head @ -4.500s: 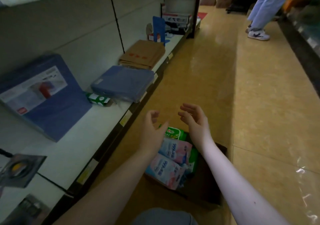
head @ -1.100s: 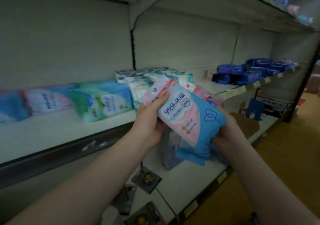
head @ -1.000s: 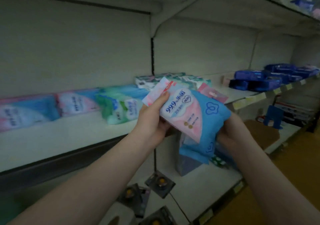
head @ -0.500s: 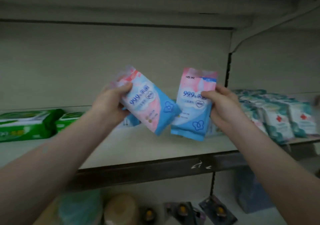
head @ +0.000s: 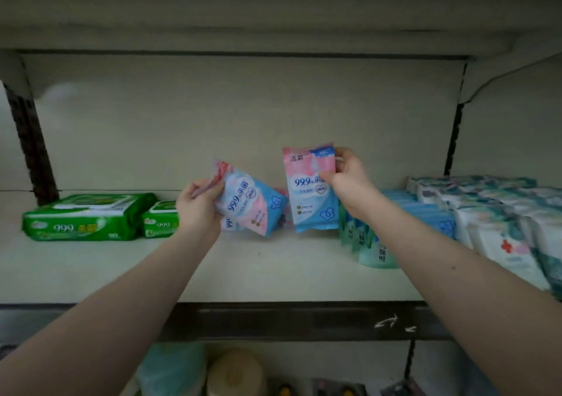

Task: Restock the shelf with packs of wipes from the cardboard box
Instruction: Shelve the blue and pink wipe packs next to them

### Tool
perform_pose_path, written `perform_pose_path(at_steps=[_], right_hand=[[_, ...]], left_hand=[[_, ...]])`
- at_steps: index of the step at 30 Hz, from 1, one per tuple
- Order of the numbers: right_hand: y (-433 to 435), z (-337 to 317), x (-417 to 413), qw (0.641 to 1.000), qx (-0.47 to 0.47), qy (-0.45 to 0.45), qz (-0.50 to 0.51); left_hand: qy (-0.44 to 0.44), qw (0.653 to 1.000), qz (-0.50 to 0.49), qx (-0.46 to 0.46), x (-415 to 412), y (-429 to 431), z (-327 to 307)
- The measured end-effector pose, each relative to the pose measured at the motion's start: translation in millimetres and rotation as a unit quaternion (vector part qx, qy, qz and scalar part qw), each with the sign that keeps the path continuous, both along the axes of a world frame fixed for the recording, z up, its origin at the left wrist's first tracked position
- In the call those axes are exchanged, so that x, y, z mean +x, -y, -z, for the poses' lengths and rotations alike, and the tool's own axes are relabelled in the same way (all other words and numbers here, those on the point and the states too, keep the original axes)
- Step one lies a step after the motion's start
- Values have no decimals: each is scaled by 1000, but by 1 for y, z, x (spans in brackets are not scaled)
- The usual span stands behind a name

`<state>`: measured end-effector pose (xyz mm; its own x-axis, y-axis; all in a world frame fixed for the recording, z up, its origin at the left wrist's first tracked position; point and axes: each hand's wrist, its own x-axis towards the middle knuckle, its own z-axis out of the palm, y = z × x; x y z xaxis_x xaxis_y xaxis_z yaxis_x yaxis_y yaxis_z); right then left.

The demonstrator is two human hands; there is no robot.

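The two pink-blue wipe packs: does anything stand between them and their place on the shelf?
Nothing visible does. The left hand holds the tilted pack, the right hand the upright pack, above bare shelf between the green packs and the teal packs. Similar packs lie just behind.

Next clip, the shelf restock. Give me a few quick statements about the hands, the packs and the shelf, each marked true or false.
1. The left hand and right hand each hold one pink-and-blue pack. True.
2. The green packs lie on the shelf to the right of both hands. False: they lie to the left.
3. The right pack is held upright, the left pack tilted. True.
4. Both held packs lie flat on the shelf. False: neither lies flat; the hands grip both.
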<state>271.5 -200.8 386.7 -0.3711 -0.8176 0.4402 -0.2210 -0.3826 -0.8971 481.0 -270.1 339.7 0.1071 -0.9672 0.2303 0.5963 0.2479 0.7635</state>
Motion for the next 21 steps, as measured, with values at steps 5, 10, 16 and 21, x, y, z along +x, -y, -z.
perform_pose_path(at_steps=[5, 10, 16, 21], right_hand=[[19, 2, 13, 992, -21, -125, -10], [31, 9, 16, 954, -6, -301, -15], [34, 18, 23, 823, 122, -554, 42], [42, 31, 24, 720, 164, -661, 135]], left_hand=[[88, 994, -56, -23, 16, 8, 12], [236, 950, -196, -53, 37, 13, 24], [422, 851, -305, -61, 42, 27, 37], [506, 817, -268, -68, 40, 28, 42]])
